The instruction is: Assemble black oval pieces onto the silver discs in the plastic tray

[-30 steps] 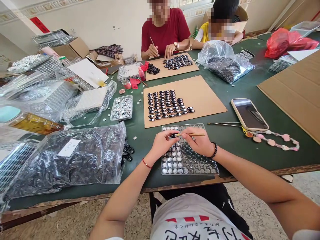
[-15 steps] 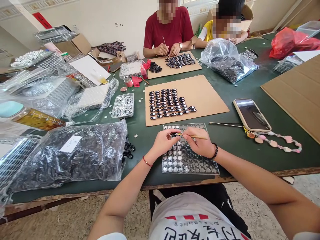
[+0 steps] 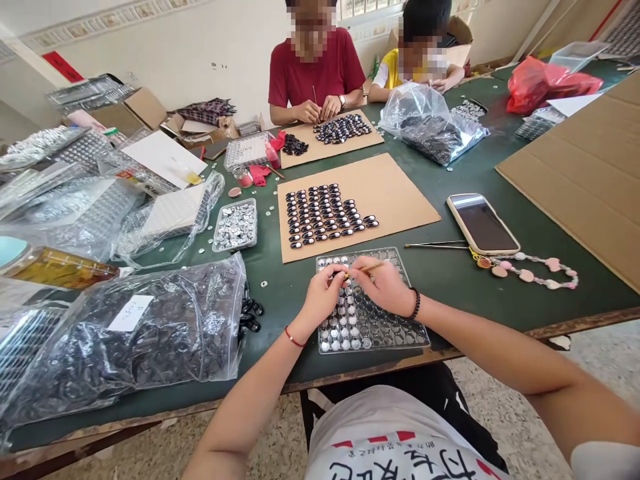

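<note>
A thin wooden stick with a yellowish shaft is pinched between the curled fingers of the right hand, which are drawn almost fully closed around it. The fingertips of the left hand are likewise brought tightly together at the stick's tip; something small appears to be nipped between them (it is too tiny to be identified). Both hands are held just above the far half of a clear plastic blister tray with round pockets, which lies on the green table close to its near edge.

The stick's long axis runs nearly level, left to right, with the tip pointed left toward the left hand and the tail raised slightly to the right.

Part of the tray is hidden under the hands. Beyond it a brown cardboard sheet carries rows of small dark oval pieces, whose detail cannot be made out.
</note>
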Available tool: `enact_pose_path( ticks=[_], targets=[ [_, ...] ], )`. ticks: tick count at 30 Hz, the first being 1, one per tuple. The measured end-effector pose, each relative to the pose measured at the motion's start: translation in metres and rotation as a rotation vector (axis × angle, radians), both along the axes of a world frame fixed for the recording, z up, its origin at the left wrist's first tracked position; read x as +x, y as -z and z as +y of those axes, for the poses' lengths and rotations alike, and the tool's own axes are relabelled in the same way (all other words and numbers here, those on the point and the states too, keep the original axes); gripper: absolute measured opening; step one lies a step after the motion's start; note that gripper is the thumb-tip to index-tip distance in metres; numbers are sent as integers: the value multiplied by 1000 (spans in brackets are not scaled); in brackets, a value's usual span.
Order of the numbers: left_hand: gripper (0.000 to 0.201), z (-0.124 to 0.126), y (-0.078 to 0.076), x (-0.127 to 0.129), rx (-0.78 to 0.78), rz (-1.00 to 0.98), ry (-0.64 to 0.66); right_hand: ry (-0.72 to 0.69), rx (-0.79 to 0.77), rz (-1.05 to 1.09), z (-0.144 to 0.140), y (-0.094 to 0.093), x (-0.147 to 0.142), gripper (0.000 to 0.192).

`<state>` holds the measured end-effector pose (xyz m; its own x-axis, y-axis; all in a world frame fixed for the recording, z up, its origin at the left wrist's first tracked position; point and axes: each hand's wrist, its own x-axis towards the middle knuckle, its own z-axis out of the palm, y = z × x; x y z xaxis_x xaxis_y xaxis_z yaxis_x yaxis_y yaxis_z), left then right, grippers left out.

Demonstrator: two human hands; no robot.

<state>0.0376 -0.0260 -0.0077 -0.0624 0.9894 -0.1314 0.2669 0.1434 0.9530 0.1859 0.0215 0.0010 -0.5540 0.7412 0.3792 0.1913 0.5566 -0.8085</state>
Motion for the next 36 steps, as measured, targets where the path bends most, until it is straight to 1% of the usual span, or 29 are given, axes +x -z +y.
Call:
enact_pose_path(
  ticks=[2,3,4,5,6,7,10,14,18,22,24,27,31,34,36],
  targets=[
    [23,-1,-1,1,-26,-43,12,-24,-403,115,8,-2,1,26],
    [23,-1,-2,1,-33,-58,17,-60,-599,175,12,-3,1,28],
    [23,-1,-3,1,-34,-68,17,-102,-763,235,15,-3,1,30],
    [22,-1,-4,2,-32,-73,14,-139,-880,290,17,-2,1,32],
    [22,-1,-5,2,-27,-76,6,-158,-949,331,18,-1,1,33],
    [22,-1,-6,2,-22,-78,-2,-158,-982,356,18,0,0,35],
    [23,-1,-8,3,-2,-75,6,-97,-973,334,11,0,-4,33],
    [27,0,-10,2,-34,-110,50,-56,-845,265,6,-2,-8,26],
    [33,0,-9,-1,-74,-151,69,-59,-746,186,10,2,-8,25],
    [35,1,-6,-3,-70,-160,61,-95,-655,155,15,7,-7,23],
    [34,2,-5,-3,-46,-146,51,-113,-643,160,16,8,-7,23],
    [35,2,-6,-3,-22,-129,54,-120,-673,144,18,9,-6,24],
    [38,-2,-7,-1,-9,-117,57,-131,-695,143,17,10,-8,29],
    [34,-3,-8,0,1,-100,40,-111,-624,108,16,11,-9,30],
    [31,-2,-11,-4,-23,-204,5,-57,-549,77,18,10,-6,27]
  ],
)
